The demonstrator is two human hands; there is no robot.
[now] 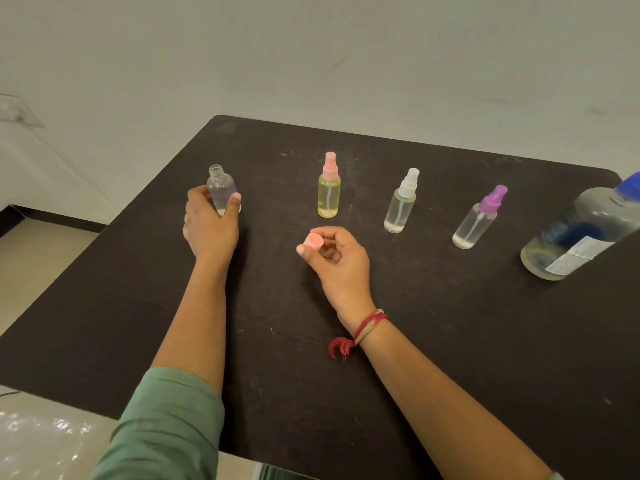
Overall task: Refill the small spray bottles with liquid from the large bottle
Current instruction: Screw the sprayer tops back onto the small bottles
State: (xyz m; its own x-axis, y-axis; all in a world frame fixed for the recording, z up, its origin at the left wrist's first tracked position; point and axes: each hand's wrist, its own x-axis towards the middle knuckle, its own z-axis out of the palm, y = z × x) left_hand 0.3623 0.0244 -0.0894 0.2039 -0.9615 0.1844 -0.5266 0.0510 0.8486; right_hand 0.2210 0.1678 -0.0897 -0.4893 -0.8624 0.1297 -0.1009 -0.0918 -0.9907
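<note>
Left hand (209, 221) of mine is wrapped around an uncapped clear bottle (221, 190), upright, open neck up, at the worktop's (415, 341) left. My right hand (334, 258) pinches a pink cap (313, 241). Three capped spray bottles stand upright in a row: yellow (328, 197), clear with white top (400, 209), clear with purple top (476, 225). One large bottle (581, 230) stands far right.
</note>
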